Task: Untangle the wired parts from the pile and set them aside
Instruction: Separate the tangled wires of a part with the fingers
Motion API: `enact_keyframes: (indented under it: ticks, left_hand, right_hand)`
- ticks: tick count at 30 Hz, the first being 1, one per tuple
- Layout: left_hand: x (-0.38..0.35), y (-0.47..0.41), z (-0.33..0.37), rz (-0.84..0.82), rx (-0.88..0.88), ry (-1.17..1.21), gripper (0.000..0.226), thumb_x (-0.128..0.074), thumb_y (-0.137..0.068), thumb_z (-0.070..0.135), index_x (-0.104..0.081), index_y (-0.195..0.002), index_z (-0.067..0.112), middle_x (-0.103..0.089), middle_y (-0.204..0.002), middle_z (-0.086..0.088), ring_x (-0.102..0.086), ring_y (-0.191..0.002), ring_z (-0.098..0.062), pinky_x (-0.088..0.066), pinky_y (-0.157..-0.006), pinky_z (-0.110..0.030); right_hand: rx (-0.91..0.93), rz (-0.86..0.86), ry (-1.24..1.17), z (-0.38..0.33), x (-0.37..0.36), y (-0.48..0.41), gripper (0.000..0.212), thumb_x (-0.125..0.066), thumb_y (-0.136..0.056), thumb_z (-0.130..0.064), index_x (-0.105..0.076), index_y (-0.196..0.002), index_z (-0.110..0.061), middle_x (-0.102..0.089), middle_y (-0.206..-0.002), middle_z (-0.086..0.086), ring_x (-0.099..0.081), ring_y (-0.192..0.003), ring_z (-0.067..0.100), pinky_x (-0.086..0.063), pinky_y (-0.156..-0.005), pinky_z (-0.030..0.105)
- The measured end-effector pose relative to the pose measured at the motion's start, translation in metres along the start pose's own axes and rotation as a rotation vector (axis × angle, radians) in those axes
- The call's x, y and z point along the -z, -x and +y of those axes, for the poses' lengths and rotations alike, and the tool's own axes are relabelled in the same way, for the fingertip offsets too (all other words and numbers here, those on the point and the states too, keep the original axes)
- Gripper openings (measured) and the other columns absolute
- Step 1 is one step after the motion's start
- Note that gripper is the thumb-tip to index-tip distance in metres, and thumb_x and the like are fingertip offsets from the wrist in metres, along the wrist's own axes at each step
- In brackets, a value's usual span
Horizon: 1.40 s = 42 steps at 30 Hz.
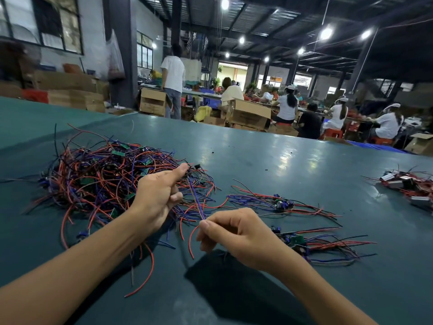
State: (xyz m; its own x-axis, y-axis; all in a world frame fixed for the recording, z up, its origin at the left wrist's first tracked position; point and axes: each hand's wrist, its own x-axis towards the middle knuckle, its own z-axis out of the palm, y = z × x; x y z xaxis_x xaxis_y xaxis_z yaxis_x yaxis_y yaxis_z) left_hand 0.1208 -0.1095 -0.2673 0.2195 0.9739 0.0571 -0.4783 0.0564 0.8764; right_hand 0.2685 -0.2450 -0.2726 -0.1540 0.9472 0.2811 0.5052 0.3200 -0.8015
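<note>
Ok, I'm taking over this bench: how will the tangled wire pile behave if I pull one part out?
Probably floppy: the set-aside parts sprawl limp on the table. Likely snaggy: wires in the pile loop through one another, so neighbours may drag along. Seemingly light: the left hand and right hand stretch a wire bundle with mere pinches.
</note>
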Motion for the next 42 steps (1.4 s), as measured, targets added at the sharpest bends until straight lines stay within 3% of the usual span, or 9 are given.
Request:
enact_keyframes:
  ticks: [3,7,13,20,24,31,34,38,42]
  left_hand:
    - [-0.001,0.0,0.0,-0.047,0.018,-0.021,0.025,-0.074,-0.09,0.025,-0.055,-0.078,0.014,-0.029,-0.056,0.006,-0.028,-0.045,-0.008,-0.035,-0.042,-0.021]
    - [-0.002,0.003,0.008,-0.265,0.211,0.135,0.021,-0.069,-0.088,0.032,-0.074,-0.087,0.011,-0.061,-0.074,0.001,-0.059,-0.063,-0.01,-0.056,-0.057,-0.027]
    - [-0.006,0.012,0.01,-0.567,0.465,0.393,0.03,-0.058,-0.09,0.024,-0.077,-0.099,0.002,-0.059,-0.081,-0.001,-0.056,-0.064,-0.009,-0.054,-0.059,-0.028]
    - [-0.007,0.015,0.01,-0.617,0.529,0.406,0.033,-0.052,-0.092,0.021,-0.077,-0.098,0.001,-0.06,-0.082,-0.002,-0.054,-0.061,-0.009,-0.054,-0.058,-0.03]
    - [-0.007,0.019,0.011,-0.596,0.521,0.369,0.029,-0.057,-0.092,0.025,-0.077,-0.097,0.004,-0.063,-0.084,-0.002,-0.055,-0.058,-0.005,-0.05,-0.048,-0.021]
    - [-0.013,0.026,0.011,-0.641,0.336,0.072,0.037,-0.067,-0.078,0.037,-0.057,-0.088,0.003,-0.057,-0.056,0.001,-0.039,-0.034,-0.001,-0.023,-0.024,-0.009]
    - [-0.011,0.029,0.004,-0.686,0.253,-0.073,0.035,-0.064,-0.086,0.033,-0.05,-0.095,0.002,-0.059,-0.059,0.004,-0.035,-0.034,0.001,-0.021,-0.025,-0.009]
    - [-0.011,0.031,-0.004,-0.708,0.246,-0.114,0.028,-0.074,-0.084,0.028,-0.062,-0.094,0.005,-0.068,-0.079,-0.003,-0.038,-0.04,0.0,-0.023,-0.029,-0.009]
    - [-0.015,0.037,-0.009,-0.657,0.097,-0.29,0.021,-0.077,-0.081,0.023,-0.075,-0.098,0.011,-0.072,-0.083,-0.01,-0.05,-0.047,-0.008,-0.032,-0.037,-0.015]
  right_hand:
    - [0.093,0.075,0.093,0.001,-0.001,0.001,0.037,-0.058,-0.102,-0.034,-0.079,-0.083,-0.01,-0.075,-0.074,-0.002,-0.066,-0.065,0.011,-0.05,-0.066,0.024]
    - [0.131,0.292,-0.024,0.004,0.004,-0.002,0.058,-0.047,-0.099,-0.06,-0.078,-0.072,-0.018,-0.073,-0.069,0.005,-0.066,-0.068,0.038,-0.05,-0.074,0.057]
    - [0.133,0.496,-0.128,0.008,0.018,-0.005,0.06,-0.044,-0.101,-0.053,-0.078,-0.07,-0.015,-0.073,-0.065,0.005,-0.073,-0.07,0.024,-0.054,-0.088,0.039]
    - [0.093,0.521,-0.163,0.008,0.019,-0.006,0.058,-0.044,-0.103,-0.049,-0.079,-0.07,-0.017,-0.074,-0.067,0.007,-0.072,-0.067,0.023,-0.053,-0.081,0.032]
    - [0.081,0.527,-0.172,0.009,0.019,-0.006,0.057,-0.046,-0.104,-0.045,-0.079,-0.069,-0.012,-0.074,-0.066,0.009,-0.072,-0.067,0.025,-0.055,-0.081,0.034]
    - [0.071,0.522,-0.164,0.01,0.019,-0.006,0.034,-0.062,-0.093,-0.043,-0.081,-0.088,-0.014,-0.073,-0.069,0.004,-0.072,-0.069,0.016,-0.055,-0.077,0.023]
    - [0.065,0.458,-0.309,0.008,0.019,-0.008,0.028,-0.072,-0.086,-0.041,-0.08,-0.1,-0.019,-0.066,-0.068,0.004,-0.065,-0.067,0.018,-0.058,-0.071,0.033]
    - [0.016,0.494,-0.669,0.006,0.026,-0.011,0.033,-0.074,-0.081,-0.035,-0.079,-0.103,-0.011,-0.057,-0.068,0.006,-0.057,-0.06,0.018,-0.052,-0.058,0.029]
    - [-0.028,0.718,-0.636,0.008,0.058,-0.006,0.029,-0.062,-0.097,-0.03,-0.078,-0.088,-0.008,-0.057,-0.062,0.005,-0.054,-0.053,0.017,-0.047,-0.049,0.027]
